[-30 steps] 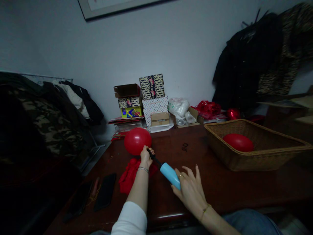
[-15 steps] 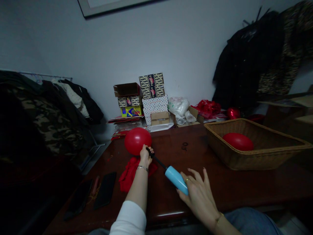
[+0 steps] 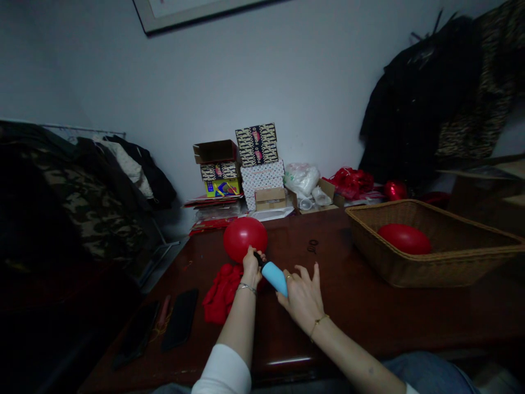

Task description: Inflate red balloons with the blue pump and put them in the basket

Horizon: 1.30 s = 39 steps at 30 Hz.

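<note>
Over the table, balloon: red and rounded, just beyond the left hand; whether its underside touches the wood cannot be told.
Balloon neck: hidden by the left fingers; its fit on the nozzle cannot be checked from here.
Left hand: fingers clenched around the black front end of the pump. Advisably, pinch neck and nozzle together, firmly enough to stop slipping and leaks.
Pump: tilted, its blue barrel close to the left hand, with little black shaft showing; apparently near the inner end of a stroke.
Right hand: thumb and nearer fingers grasping the rear of the barrel, other fingers raised. Wrapping all fingers around it would likely steady the push.
Stroke: best made straight along the shaft; sideways force could twist the neck off.
Red bundle: just beside the left wrist; best left clear of the pump.
Basket: well apart, at right, holding a second balloon.
</note>
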### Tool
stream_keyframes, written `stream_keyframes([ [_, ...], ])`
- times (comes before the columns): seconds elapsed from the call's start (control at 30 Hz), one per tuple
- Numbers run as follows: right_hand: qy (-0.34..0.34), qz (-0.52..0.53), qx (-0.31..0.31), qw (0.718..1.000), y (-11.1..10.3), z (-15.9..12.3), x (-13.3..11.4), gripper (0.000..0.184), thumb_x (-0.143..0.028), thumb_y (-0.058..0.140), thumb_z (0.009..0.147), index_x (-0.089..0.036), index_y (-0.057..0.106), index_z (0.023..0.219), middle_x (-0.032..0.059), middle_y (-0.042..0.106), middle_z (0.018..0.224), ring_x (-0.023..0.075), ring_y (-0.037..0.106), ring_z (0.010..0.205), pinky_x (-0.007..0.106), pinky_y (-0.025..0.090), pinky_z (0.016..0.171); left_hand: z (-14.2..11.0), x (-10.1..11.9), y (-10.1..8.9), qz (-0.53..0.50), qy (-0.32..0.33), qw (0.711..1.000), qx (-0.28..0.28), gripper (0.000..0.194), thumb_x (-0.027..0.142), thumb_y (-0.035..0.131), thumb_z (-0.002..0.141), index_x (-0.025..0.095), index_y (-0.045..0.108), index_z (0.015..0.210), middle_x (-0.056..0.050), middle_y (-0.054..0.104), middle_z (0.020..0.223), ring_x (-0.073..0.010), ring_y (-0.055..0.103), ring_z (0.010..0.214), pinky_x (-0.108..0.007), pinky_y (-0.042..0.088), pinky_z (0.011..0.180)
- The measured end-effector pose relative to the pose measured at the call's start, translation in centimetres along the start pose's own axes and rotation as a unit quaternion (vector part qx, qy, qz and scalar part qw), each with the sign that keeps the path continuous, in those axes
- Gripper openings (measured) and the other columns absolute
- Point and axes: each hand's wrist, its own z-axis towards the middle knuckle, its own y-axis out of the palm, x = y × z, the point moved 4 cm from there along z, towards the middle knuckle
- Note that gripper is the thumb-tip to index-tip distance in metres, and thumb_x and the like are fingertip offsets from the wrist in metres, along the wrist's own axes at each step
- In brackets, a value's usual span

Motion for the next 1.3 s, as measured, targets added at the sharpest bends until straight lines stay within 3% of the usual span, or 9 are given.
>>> stream_keyframes([
  [0.27, 0.005, 0.003, 0.008, 1.000, 0.2, -2.2, 1.3, 0.049, -0.039, 0.055, 0.077, -0.015, 0.054, 0.119, 0.0100, 0.067, 0.095, 0.0281, 0.045, 0.112, 0.055, 0.001, 0.105, 0.4, -0.9, -0.2, -0.017, -0.004, 1.000, -0.006, 0.022, 0.028, 0.046, 0.087, 0.018, 0.039, 0.070, 0.005, 0.038, 0.050, -0.0063, 0.037, 0.036, -0.016, 0.028, 0.035],
  [0.7, -0.019, 0.019, 0.034, 0.999, -1.9, -7.4, 5.0, 0.046, -0.035, 0.056, 0.076, -0.021, 0.054, 0.120, 0.0042, 0.067, 0.099, 0.0272, 0.047, 0.115, 0.055, 0.003, 0.109, 1.6, 0.7, -0.5, -0.029, 0.014, 0.999, -0.008, 0.023, 0.032, 0.049, 0.087, 0.018, 0.041, 0.071, 0.004, 0.040, 0.051, -0.0064, 0.039, 0.038, -0.015, 0.029, 0.036],
  [1.03, -0.007, 0.012, 0.024, 1.000, -1.4, -6.2, 4.2, 0.045, -0.034, 0.057, 0.075, -0.018, 0.056, 0.118, 0.0059, 0.067, 0.097, 0.0272, 0.047, 0.113, 0.054, 0.002, 0.109, 0.2, 1.1, 0.0, -0.021, 0.014, 1.000, -0.012, 0.025, 0.032, 0.042, 0.091, 0.017, 0.042, 0.071, 0.005, 0.040, 0.049, -0.0062, 0.039, 0.038, -0.015, 0.030, 0.036],
  [1.3, -0.004, -0.004, 0.021, 1.000, -0.6, -2.8, 2.3, 0.044, -0.035, 0.054, 0.077, -0.016, 0.056, 0.117, 0.0093, 0.067, 0.093, 0.0277, 0.045, 0.112, 0.055, 0.001, 0.106, -0.6, -0.8, 0.0, -0.028, 0.005, 1.000, -0.010, 0.022, 0.034, 0.047, 0.088, 0.018, 0.042, 0.074, 0.005, 0.041, 0.051, -0.0069, 0.040, 0.038, -0.016, 0.031, 0.037],
])
